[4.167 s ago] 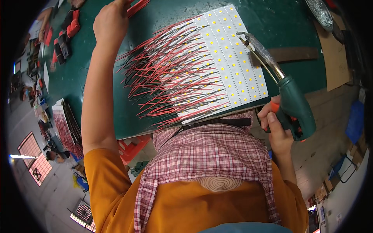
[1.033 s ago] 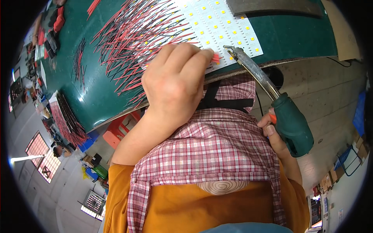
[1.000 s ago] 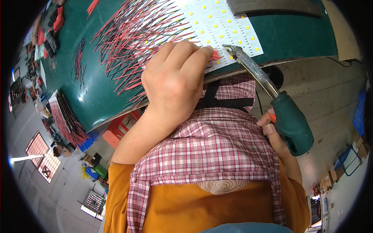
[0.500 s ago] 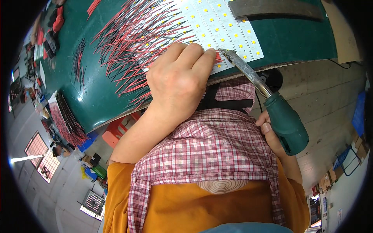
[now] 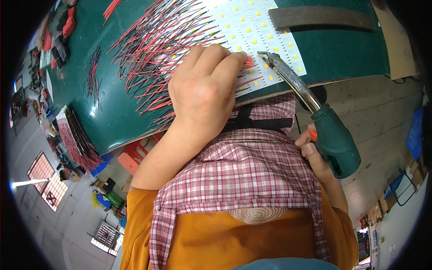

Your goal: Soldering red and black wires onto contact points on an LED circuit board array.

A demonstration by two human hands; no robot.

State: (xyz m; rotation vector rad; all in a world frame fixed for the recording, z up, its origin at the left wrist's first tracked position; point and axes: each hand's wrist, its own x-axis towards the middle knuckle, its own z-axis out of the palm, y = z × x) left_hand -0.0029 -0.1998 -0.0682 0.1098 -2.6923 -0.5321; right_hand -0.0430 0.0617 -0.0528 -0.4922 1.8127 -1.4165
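Head view: left hand (image 5: 204, 92) pinches a red wire (image 5: 249, 62); right hand (image 5: 315, 157) grips the soldering gun (image 5: 315, 114).

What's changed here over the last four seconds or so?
The left hand came back from the far side of the green mat and now pinches a red wire on the white LED panel. The soldering gun tip moved in toward that wire. The right hand holds the gun as before.
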